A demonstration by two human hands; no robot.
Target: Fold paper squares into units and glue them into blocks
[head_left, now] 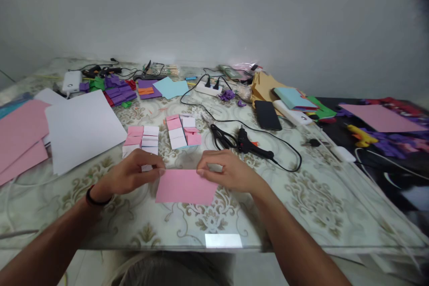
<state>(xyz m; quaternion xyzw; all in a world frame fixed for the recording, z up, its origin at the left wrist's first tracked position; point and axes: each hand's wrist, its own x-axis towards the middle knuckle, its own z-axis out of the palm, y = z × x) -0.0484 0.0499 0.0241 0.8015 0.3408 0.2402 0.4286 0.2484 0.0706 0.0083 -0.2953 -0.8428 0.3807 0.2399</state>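
Observation:
A pink sheet of paper (186, 190) lies before me near the table's front edge. My left hand (134, 172) pinches its far left corner between thumb and fingers. At the far right corner my right hand (226, 170) grips it the same way. Just beyond the hands are folded pink and white paper pieces (150, 132), partly hidden by my left hand, and a second group of folded paper pieces (176, 136). Scissors (221, 137) with dark handles and a black glue gun (251, 145) rest beyond my right hand.
White sheets (83, 129) and pink sheets (22, 129) lie to the left. Purple folded paper (119, 91) sits behind them. A power strip (208, 88) with a trailing black cord, a dark phone (267, 115) and a yellow glue gun (361, 135) are farther right.

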